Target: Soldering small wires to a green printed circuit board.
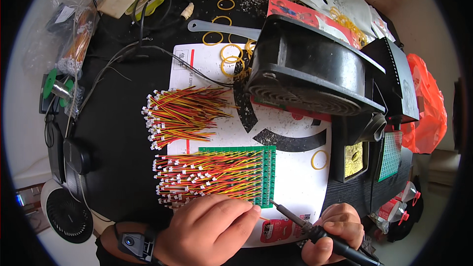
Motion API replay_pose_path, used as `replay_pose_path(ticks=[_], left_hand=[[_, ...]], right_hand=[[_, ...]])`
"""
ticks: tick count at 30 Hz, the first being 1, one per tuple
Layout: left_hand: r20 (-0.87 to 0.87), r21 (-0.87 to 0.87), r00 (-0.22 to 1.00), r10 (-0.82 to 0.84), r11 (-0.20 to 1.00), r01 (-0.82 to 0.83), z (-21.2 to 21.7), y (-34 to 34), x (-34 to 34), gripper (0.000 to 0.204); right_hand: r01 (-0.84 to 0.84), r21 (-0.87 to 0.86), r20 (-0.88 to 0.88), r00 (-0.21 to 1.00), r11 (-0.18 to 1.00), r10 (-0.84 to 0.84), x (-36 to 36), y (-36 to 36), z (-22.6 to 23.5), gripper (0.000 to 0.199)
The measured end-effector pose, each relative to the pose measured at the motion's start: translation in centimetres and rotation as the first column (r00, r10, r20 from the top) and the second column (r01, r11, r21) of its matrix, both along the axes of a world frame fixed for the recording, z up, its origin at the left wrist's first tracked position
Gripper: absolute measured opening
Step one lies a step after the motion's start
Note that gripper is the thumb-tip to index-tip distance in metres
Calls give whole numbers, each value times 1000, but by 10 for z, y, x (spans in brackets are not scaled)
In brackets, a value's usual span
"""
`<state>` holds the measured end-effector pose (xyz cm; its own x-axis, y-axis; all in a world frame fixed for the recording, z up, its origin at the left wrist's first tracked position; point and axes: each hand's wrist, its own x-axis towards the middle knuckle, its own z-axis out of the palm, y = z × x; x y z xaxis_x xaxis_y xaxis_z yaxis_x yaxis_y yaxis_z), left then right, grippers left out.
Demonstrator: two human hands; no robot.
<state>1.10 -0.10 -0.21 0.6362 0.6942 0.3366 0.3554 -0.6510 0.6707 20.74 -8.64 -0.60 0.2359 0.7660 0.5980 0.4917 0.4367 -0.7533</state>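
Note:
A green circuit board (pixel 268 175) lies on a white printed sheet, with rows of red, yellow and black wires (pixel 221 167) running left from it to small white connectors. Over its near edge my left hand (pixel 212 226) is closed, thumb and fingertips pinched together. A thin strand shows beside the fingertips; what exactly they hold is mostly hidden. My right hand (pixel 340 226) grips a soldering iron (pixel 298 220) by its dark handle. The iron's tip reaches the board's lower right corner, close to my left fingertips; whether it touches is hard to tell.
A loose pile of connector wires (pixel 189 116) lies beyond the board. A black fan (pixel 310 69) stands at the back right, near a tin of yellow cleaning material (pixel 355 160). Rubber bands (pixel 231 59) are scattered behind. A solder spool (pixel 59 88) is at far left.

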Motion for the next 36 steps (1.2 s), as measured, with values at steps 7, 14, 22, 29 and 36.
replay_pose_path(ticks=[7,14,22,29,36], left_hand=[[-116,54,991,-69,996,75,-2,0,2,23],[-113,55,992,-52,997,58,-9,-1,0,20],[-117,34,991,-63,997,67,-13,-1,-2,21],[-154,24,985,-75,997,80,-7,2,3,23],[-121,65,989,-85,994,93,-13,0,2,26]], right_hand=[[8,-7,-5,1000,1000,-8,0,0,-1,17],[-29,-75,14,999,997,31,1,-1,5,16],[-125,-238,46,989,963,140,6,-1,13,19],[-118,-252,49,990,960,134,5,0,10,18],[-118,-280,74,987,953,144,7,-1,12,19]])
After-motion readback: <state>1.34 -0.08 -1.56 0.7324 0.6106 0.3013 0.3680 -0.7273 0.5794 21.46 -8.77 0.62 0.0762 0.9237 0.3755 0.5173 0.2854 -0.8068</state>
